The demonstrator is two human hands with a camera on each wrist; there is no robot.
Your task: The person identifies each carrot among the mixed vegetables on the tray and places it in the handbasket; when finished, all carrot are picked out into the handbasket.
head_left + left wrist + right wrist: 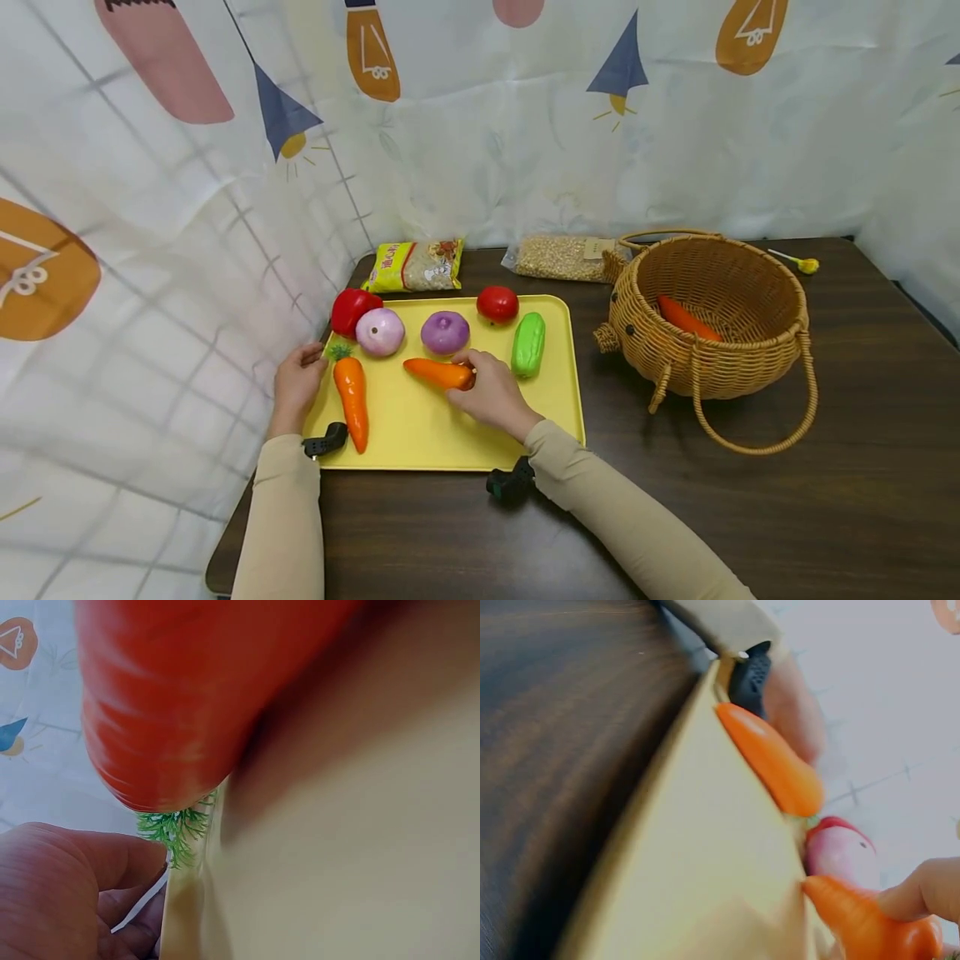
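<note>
In the head view my right hand (491,392) pinches the thick end of a short carrot (438,373) over the middle of a yellow tray (405,442). The right wrist view shows the thumb laid along this carrot (870,919). My left hand (296,387) grips the tray's left rim; in the left wrist view its thumb presses there beside the green leaves (176,832) of a longer carrot (352,400). Around them on the tray lie a red pepper (352,312), a pale purple onion (380,332), a darker onion (446,332), a tomato (497,305) and a green cucumber (528,345).
Right of the tray stands a pig-shaped wicker basket (727,375) with another carrot (686,317) inside. Behind the tray lie a yellow food bag (416,266) and a clear bag of grains (558,256). A small yellow flower-like piece (807,266) rests behind the basket. A curtain hangs behind.
</note>
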